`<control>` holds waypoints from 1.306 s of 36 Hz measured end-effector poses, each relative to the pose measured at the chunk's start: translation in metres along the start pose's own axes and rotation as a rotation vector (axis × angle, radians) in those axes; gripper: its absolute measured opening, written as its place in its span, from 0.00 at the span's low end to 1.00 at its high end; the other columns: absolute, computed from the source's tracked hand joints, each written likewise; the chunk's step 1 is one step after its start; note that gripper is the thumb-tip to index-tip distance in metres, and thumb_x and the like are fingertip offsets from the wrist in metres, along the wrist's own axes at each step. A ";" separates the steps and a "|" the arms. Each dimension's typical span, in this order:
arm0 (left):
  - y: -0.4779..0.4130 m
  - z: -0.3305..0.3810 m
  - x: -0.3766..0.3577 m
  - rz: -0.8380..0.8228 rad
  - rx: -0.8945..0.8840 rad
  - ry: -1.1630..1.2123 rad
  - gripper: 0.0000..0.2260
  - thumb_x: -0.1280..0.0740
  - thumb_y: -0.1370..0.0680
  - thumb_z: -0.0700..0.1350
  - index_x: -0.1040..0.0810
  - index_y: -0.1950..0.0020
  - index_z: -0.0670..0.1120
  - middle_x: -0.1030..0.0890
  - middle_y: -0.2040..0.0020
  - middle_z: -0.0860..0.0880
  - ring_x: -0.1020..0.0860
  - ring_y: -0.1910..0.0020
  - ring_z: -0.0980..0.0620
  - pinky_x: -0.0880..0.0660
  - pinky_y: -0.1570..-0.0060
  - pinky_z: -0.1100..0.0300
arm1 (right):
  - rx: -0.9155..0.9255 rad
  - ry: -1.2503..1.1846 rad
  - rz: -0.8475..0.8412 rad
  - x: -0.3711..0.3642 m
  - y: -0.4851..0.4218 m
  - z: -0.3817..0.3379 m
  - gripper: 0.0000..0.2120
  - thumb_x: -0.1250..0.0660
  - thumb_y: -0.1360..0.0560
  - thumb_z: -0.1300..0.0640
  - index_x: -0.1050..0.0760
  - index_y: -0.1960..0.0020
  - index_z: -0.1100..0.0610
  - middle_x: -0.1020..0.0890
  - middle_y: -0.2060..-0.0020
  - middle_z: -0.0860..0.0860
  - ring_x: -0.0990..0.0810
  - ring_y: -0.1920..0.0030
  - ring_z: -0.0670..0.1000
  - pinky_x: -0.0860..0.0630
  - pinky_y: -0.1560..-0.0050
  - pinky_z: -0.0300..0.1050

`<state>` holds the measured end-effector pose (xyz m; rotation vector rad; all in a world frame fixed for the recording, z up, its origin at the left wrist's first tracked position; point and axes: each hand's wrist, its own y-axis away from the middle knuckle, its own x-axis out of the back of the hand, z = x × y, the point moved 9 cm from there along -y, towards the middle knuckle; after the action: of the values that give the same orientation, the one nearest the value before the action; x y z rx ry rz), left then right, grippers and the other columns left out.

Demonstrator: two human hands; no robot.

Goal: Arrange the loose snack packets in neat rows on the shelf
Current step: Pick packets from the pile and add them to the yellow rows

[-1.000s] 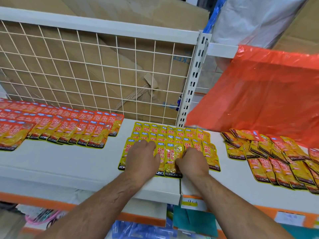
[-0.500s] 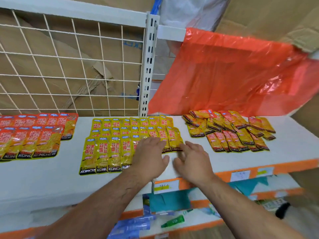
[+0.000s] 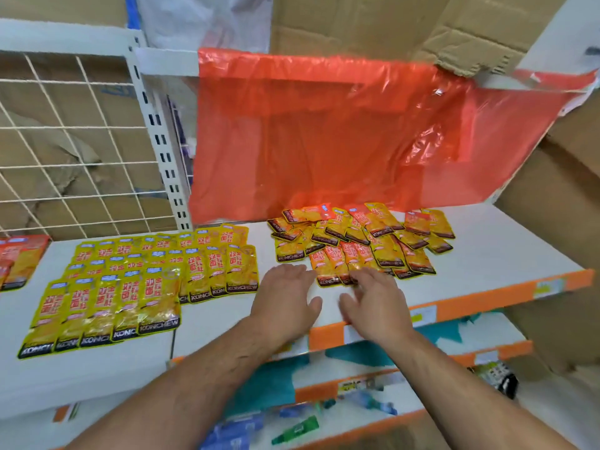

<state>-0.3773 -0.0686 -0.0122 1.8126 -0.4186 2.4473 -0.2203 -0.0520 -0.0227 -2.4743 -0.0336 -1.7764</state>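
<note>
- Half a second ago both hands lay at the right end of the yellow packets. They now sit further right, off those rows and at the loose pile.
- The view has swung right too. Only a corner of the red packets shows at the left edge of the shelf, in front of the wire grid.
- The yellow packets lie flat in overlapping rows on the left part of the shelf, reaching its front edge.
- The left hand is palm down with its fingers straight and together. It holds nothing and lies over bare shelf near the front edge, between the rows and the pile.
- The right hand is also flat and holds nothing. Its fingers are spread and their tips reach the nearest packets of the pile.
- The loose pile is jumbled, with its packets at mixed angles. It lies towards the back edge, below the orange plastic sheet.
</note>
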 end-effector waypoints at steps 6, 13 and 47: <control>-0.039 0.057 -0.021 0.022 0.064 0.017 0.23 0.41 0.27 0.56 0.23 0.35 0.50 0.21 0.40 0.50 0.27 0.40 0.47 0.33 0.37 0.54 | 0.068 -0.009 -0.017 0.021 -0.029 0.063 0.27 0.36 0.24 0.43 0.30 0.27 0.51 0.29 0.28 0.50 0.35 0.28 0.53 0.34 0.29 0.49; -0.073 0.098 -0.042 0.047 0.139 0.051 0.23 0.34 0.25 0.54 0.25 0.32 0.49 0.21 0.37 0.49 0.27 0.38 0.45 0.33 0.37 0.55 | 0.090 -0.017 -0.016 0.042 -0.057 0.117 0.25 0.35 0.23 0.45 0.28 0.29 0.50 0.27 0.30 0.48 0.33 0.30 0.53 0.33 0.31 0.50; -0.144 0.107 -0.070 -0.019 0.487 -0.038 0.22 0.33 0.26 0.55 0.32 0.39 0.44 0.25 0.45 0.42 0.24 0.46 0.41 0.27 0.55 0.51 | -0.123 -0.105 -0.084 0.033 -0.132 0.186 0.27 0.31 0.27 0.40 0.29 0.37 0.57 0.21 0.44 0.54 0.22 0.43 0.57 0.26 0.54 0.49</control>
<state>-0.2259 0.0499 -0.0244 2.0090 0.2180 2.6723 -0.0439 0.0951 -0.0414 -2.6890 -0.0378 -1.7270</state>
